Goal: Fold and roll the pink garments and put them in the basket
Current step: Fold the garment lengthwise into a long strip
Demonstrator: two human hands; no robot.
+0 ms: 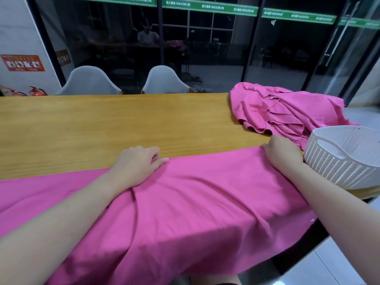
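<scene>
Pink cloth is spread over the near side of the wooden table (102, 124). It is one big pink garment (195, 212), and its near part hangs down over the table's front edge. Its far edge lies across the table top, with some soft folds in the middle.

The far edge of that garment is held at two spots. The left hand (137, 167) is laid on the edge toward the middle of the table. Its fingers are curled down over the cloth, and the edge seems to be pinched between thumb and fingers. The right hand (282, 151) is placed on the corner of the same edge, near the right end of the table. Its fingers are bent onto the cloth, and the corner looks gripped, but the fingertips are partly hidden.

A white basket (345, 159) with holes in its wall is set at the table's right end, just beside the right hand. What is inside it cannot be seen.

A second pink garment (283, 112) is left in a crumpled heap at the far right corner of the table, behind the basket and touching it.

Two pale chairs (164, 81) are pushed in at the far side of the table, and dark glass walls are seen behind them.
</scene>
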